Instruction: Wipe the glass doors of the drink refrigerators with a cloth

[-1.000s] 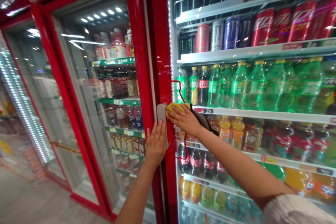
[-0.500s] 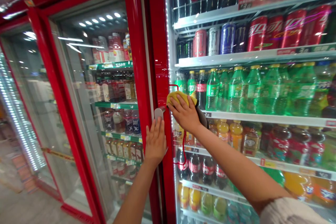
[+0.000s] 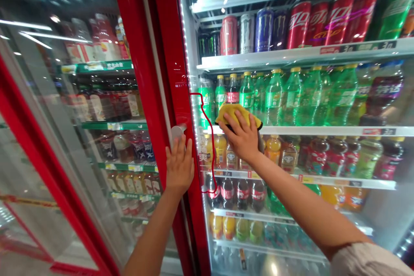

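Observation:
My right hand (image 3: 243, 137) holds a yellow cloth (image 3: 239, 114) with a dark edge flat against the glass door of the lit drinks fridge, fingers spread over it. My left hand (image 3: 179, 168) is open, its fingers stretched upward and lying at the red door frame (image 3: 181, 108), just below the grey door handle (image 3: 177, 132). Its fingertips overlap the handle's lower end; whether they touch it I cannot tell. A red line drawing (image 3: 212, 146) on the glass stands between my two hands.
Behind the glass, shelves (image 3: 291, 54) carry cans, green bottles (image 3: 273, 95) and cola bottles (image 3: 242, 192). To the left, a second red-framed fridge (image 3: 136, 51) holds more bottles and cups. A strip of lights (image 3: 186, 43) runs along the door's inner edge.
My right hand has slid the yellow cloth rightward across the glass, away from the handle. My left hand stays by the handle. The view has shifted right and closer.

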`<state>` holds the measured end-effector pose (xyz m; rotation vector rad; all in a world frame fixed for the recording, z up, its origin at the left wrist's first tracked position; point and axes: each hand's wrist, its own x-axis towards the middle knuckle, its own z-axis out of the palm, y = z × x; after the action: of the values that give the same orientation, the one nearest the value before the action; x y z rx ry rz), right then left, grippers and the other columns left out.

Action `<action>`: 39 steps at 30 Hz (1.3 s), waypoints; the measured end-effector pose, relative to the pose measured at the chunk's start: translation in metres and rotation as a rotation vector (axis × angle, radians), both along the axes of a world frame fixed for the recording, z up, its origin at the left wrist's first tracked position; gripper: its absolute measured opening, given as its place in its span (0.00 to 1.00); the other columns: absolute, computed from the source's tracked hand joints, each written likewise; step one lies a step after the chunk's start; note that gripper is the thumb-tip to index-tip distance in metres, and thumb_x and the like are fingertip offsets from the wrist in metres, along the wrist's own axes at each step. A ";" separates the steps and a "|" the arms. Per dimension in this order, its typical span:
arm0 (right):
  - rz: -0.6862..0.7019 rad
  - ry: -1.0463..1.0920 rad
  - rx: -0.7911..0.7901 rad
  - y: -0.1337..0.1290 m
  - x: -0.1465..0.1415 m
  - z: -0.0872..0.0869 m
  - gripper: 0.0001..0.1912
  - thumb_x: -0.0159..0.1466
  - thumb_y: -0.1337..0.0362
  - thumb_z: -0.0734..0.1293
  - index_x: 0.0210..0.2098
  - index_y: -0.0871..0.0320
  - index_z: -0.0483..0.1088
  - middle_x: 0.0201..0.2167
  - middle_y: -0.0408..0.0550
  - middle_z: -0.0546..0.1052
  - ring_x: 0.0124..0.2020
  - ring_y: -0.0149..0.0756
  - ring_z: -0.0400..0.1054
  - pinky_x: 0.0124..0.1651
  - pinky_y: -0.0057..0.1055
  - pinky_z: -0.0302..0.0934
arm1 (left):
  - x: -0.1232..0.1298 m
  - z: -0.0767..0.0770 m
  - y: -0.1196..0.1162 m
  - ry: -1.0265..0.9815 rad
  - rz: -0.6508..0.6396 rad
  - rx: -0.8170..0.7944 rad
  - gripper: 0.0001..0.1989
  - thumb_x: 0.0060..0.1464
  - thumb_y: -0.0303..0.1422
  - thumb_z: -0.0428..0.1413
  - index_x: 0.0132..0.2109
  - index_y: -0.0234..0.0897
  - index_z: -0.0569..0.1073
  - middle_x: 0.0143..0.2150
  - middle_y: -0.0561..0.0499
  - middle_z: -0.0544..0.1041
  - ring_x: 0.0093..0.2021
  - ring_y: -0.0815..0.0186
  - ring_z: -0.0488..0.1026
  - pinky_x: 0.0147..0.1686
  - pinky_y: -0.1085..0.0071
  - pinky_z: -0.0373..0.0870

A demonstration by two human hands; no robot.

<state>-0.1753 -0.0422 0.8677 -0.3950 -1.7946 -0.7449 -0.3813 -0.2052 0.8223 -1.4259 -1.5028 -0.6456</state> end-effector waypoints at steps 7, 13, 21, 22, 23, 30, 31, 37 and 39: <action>-0.054 -0.358 0.070 -0.002 0.009 0.037 0.26 0.75 0.63 0.55 0.71 0.38 0.55 0.73 0.34 0.57 0.76 0.40 0.45 0.77 0.54 0.38 | 0.022 0.027 0.022 -0.022 -0.111 -0.081 0.41 0.63 0.26 0.49 0.76 0.42 0.37 0.77 0.42 0.45 0.77 0.51 0.36 0.73 0.38 0.35; -0.104 -0.133 -0.015 0.015 0.058 0.034 0.25 0.74 0.58 0.57 0.70 0.40 0.57 0.73 0.39 0.60 0.76 0.46 0.45 0.76 0.60 0.32 | 0.038 0.027 0.045 -0.016 -0.207 -0.100 0.40 0.63 0.28 0.50 0.76 0.41 0.41 0.77 0.41 0.46 0.77 0.50 0.37 0.73 0.39 0.36; -0.041 -0.457 -0.005 0.022 0.088 0.018 0.28 0.74 0.61 0.57 0.70 0.31 0.53 0.72 0.30 0.60 0.75 0.38 0.46 0.78 0.51 0.33 | 0.051 0.033 0.070 -0.003 -0.296 -0.135 0.41 0.64 0.31 0.51 0.76 0.41 0.39 0.78 0.42 0.44 0.78 0.51 0.36 0.74 0.41 0.33; -0.042 -0.417 -0.004 0.026 0.095 0.026 0.28 0.74 0.60 0.56 0.70 0.31 0.53 0.72 0.30 0.60 0.75 0.39 0.46 0.78 0.52 0.34 | 0.053 0.035 0.073 0.003 -0.309 -0.137 0.41 0.64 0.31 0.51 0.76 0.42 0.38 0.78 0.43 0.43 0.78 0.52 0.35 0.74 0.41 0.32; -0.050 -0.365 -0.011 0.030 0.102 0.031 0.27 0.74 0.58 0.56 0.70 0.32 0.54 0.72 0.31 0.61 0.76 0.41 0.45 0.77 0.53 0.34 | 0.054 0.037 0.076 0.008 -0.319 -0.138 0.41 0.64 0.30 0.51 0.76 0.42 0.38 0.78 0.43 0.43 0.78 0.52 0.35 0.74 0.42 0.32; -0.296 -0.207 -0.188 0.032 0.143 -0.011 0.24 0.74 0.55 0.55 0.68 0.33 0.59 0.70 0.33 0.64 0.75 0.46 0.46 0.77 0.58 0.34 | 0.053 0.027 0.074 0.004 -0.363 -0.194 0.44 0.62 0.30 0.52 0.76 0.45 0.37 0.79 0.46 0.38 0.77 0.50 0.35 0.74 0.41 0.32; -0.299 -0.246 -0.179 0.030 0.141 -0.015 0.24 0.74 0.56 0.55 0.68 0.32 0.58 0.70 0.31 0.63 0.75 0.44 0.47 0.77 0.57 0.34 | 0.055 0.027 0.074 0.008 -0.370 -0.198 0.44 0.61 0.30 0.53 0.76 0.45 0.37 0.79 0.46 0.38 0.77 0.50 0.35 0.74 0.41 0.31; -0.288 -0.381 -0.093 0.029 0.138 0.032 0.26 0.75 0.56 0.54 0.71 0.31 0.52 0.73 0.28 0.56 0.76 0.42 0.42 0.77 0.55 0.33 | 0.086 0.039 0.092 0.073 -0.400 -0.211 0.44 0.61 0.29 0.52 0.76 0.45 0.38 0.79 0.45 0.41 0.77 0.50 0.36 0.73 0.39 0.28; -0.308 -0.327 -0.091 0.034 0.155 0.046 0.25 0.75 0.54 0.54 0.70 0.33 0.54 0.73 0.30 0.56 0.76 0.45 0.42 0.77 0.57 0.35 | 0.098 0.041 0.098 0.082 -0.404 -0.220 0.43 0.61 0.28 0.52 0.76 0.44 0.39 0.79 0.45 0.42 0.77 0.50 0.37 0.73 0.40 0.27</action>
<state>-0.0200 -0.0079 0.9133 -0.6506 -2.1056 -0.9887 -0.2837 -0.1073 0.8629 -1.9295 -1.2589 -0.6670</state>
